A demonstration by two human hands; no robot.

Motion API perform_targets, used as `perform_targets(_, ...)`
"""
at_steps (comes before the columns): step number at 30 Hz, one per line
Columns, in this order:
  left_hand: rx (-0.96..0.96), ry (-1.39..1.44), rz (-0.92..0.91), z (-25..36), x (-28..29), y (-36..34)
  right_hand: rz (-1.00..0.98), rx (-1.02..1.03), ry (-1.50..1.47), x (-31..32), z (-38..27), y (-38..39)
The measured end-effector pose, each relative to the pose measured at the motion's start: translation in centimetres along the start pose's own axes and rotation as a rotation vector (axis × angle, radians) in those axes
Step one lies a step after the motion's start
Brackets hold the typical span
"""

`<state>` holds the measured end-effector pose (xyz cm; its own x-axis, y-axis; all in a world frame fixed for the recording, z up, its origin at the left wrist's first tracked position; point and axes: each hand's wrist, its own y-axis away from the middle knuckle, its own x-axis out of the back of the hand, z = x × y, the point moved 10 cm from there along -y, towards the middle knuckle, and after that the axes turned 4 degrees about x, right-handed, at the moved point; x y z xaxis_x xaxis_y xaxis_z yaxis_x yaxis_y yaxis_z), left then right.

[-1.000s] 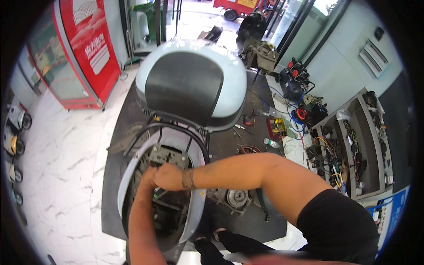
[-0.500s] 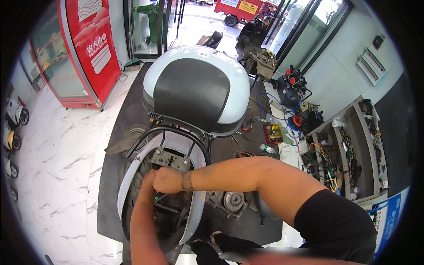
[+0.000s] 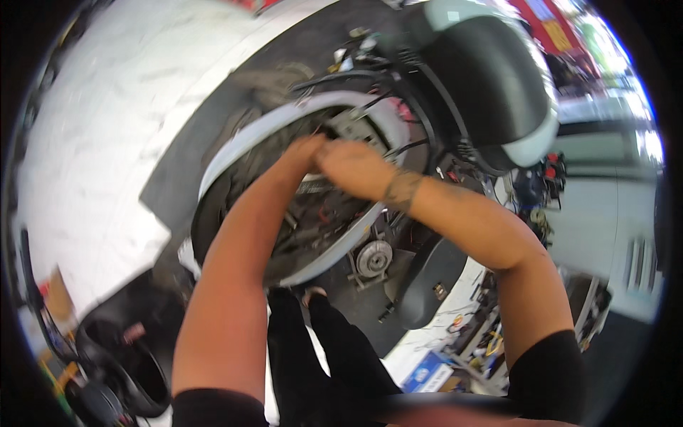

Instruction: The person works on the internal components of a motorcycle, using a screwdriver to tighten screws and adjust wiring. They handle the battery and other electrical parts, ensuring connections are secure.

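Observation:
My left hand [image 3: 306,151] and my right hand [image 3: 348,167] meet inside the open grey-white scooter body [image 3: 256,128], just below a pale metal mounting plate [image 3: 356,127]. Both sets of fingers are curled close together on a small part that my hands hide; I cannot make out what it is. Beneath and around them lie dark internals and cables. A black tubular rack [image 3: 427,121] arches beside the plate, with a pale blue and black top box [image 3: 491,85] attached above right.
A dark mat [image 3: 171,192] lies under the scooter. A metal part with a round pulley [image 3: 375,257] and a black seat [image 3: 420,292] sit right of the body. Another black scooter [image 3: 121,359] is at lower left. An air compressor [image 3: 551,171] and cluttered shelving [image 3: 583,299] stand right.
My view has swung sharply, so the scooter and top box now appear higher, rotated toward the upper right. My hands remain together near the plate, with the left forearm angled more diagonally.

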<state>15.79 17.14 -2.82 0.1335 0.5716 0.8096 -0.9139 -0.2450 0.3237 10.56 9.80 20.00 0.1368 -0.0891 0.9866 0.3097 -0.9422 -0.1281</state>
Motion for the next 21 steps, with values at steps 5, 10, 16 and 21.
perform_targets(5,-0.206,-0.114,-0.108,5.1,3.9,3.4,-0.364,-0.034,0.146,-2.2,0.3,-1.0)
perform_targets(10,-0.025,0.067,-0.050,5.2,5.9,5.0,-0.387,-0.012,0.090,-1.1,-0.3,-1.7)
perform_targets(16,-0.095,-0.006,-0.037,6.1,6.3,5.9,-0.395,0.095,0.089,-0.4,-1.1,-1.0)
perform_targets(21,-0.076,-0.095,-0.087,6.8,6.4,5.9,-0.642,0.008,0.162,-2.0,-0.8,0.3)
